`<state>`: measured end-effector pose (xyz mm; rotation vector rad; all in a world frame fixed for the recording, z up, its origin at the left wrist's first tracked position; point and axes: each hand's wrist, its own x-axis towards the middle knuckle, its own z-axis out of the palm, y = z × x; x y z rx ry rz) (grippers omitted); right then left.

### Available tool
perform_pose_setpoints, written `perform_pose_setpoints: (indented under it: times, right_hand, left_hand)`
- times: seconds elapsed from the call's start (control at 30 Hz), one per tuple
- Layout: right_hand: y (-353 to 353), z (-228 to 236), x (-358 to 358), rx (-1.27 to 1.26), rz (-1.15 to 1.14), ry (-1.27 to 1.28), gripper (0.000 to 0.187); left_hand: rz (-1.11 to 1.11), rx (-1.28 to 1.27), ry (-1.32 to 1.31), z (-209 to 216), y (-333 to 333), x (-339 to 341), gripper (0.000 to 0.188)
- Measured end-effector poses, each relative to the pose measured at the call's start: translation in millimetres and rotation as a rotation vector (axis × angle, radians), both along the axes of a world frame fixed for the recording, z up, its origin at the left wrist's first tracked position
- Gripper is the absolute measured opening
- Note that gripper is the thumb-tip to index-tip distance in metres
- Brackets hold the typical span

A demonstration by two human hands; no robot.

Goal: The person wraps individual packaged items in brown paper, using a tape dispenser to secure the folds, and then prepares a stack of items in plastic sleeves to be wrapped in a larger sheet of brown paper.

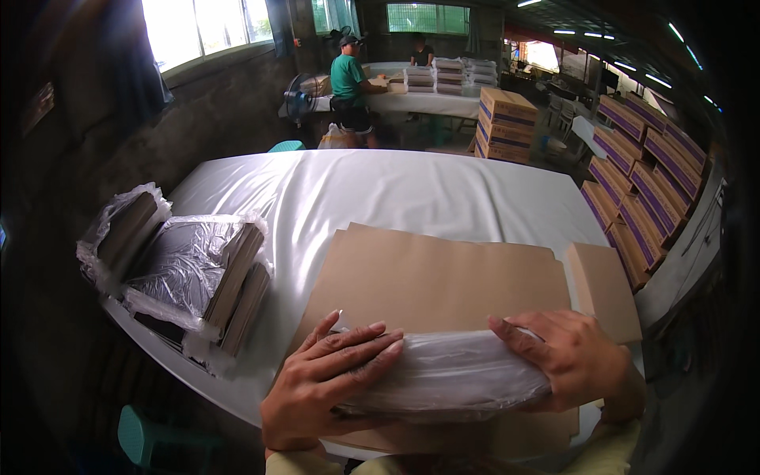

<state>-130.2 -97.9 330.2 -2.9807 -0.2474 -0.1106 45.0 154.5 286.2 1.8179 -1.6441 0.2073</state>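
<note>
A bundle in clear plastic wrap (455, 372) lies in front of me on flat brown cardboard sheets (443, 265). What is inside the wrap is hard to make out. My left hand (328, 376) grips the bundle's left end, its fingers laid together over the top and pointing right. At the right end, my right hand (574, 360) curls over the upper corner, the thumb and fingers pressing the film. To the left rest several plastic-wrapped stacks of dark sheets (190, 265), some leaning on each other. Beside the cardboard sheets at right is a plain brown box (603, 289).
A white cover (380, 186) with wrinkles spreads over the table. Purple-striped cartons (645, 186) are piled at right, with another carton stack (507, 123) beyond the table. A green stool (142, 435) stands lower left. Two people (348, 87) are at a far table near a fan (298, 99).
</note>
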Motion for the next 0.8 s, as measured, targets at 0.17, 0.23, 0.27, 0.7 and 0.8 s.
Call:
perform_pose_setpoints:
  times: [0.17, 0.23, 0.27, 0.7, 0.8]
  right_hand:
    - [-1, 9, 0, 0.098, 0.045, -0.013, 0.082]
    - [-6, 18, 1, 0.100, 0.202, -0.026, 0.078]
    - [-9, 20, 3, 0.101, 0.283, -0.027, 0.078]
    - [-47, -52, -14, 0.334, 0.577, -0.589, 0.027]
    - [-49, -54, -11, 0.355, 0.577, -0.615, 0.028]
  left_hand:
    - [0.022, -0.038, 0.028, 1, -4, -2, 0.060]
    - [0.023, -0.045, 0.028, 1, -4, -2, 0.063]
    - [0.026, -0.049, 0.032, 0, -5, -2, 0.065]
    - [-0.306, -0.930, 0.018, -50, -32, 10, 0.015]
    - [-0.222, -1.142, 0.064, -47, -57, -2, 0.023]
